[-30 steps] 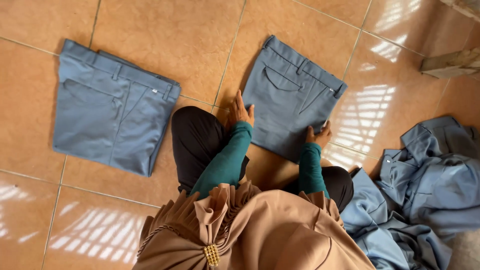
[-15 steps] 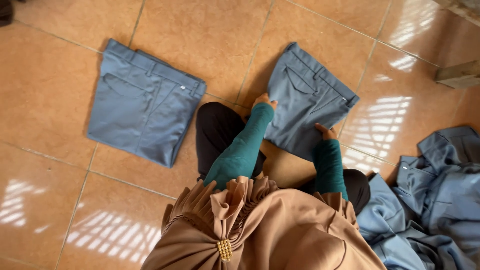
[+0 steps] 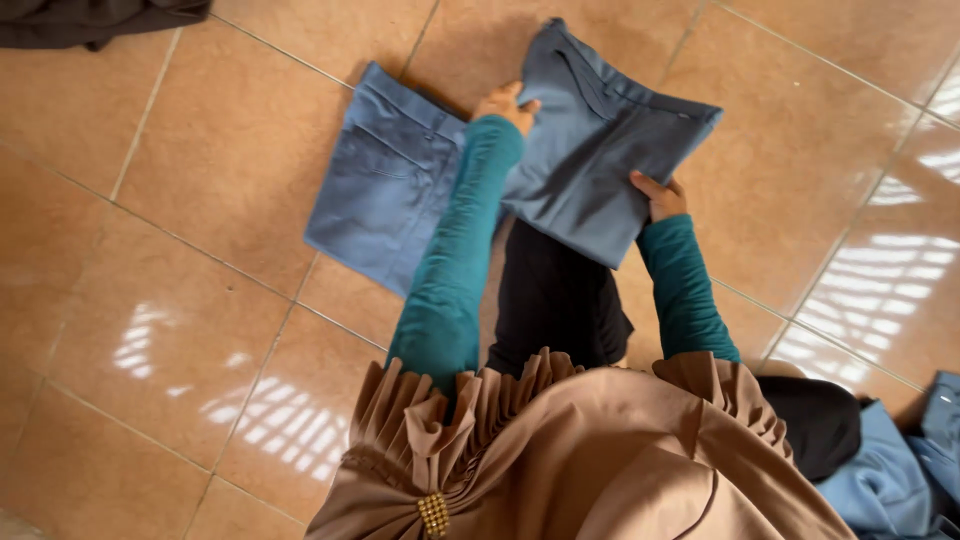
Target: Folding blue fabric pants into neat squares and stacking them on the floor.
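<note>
Tiled floor (image 3: 180,200), two folded trousers side by side.
Left hand (image 3: 505,103) and right hand (image 3: 658,197) pinch opposite edges of the grey pair (image 3: 610,140), lifting it flat beside the blue pair (image 3: 385,185).

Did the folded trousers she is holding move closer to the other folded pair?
Yes. The held trousers, gripped by both hands, now overlap the other folded trousers; earlier a floor gap separated them.

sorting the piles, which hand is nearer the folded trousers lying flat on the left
Left. The left hand is at the edge of the flat folded trousers; the right hand is farther right, gripping the other folded trousers.
</note>
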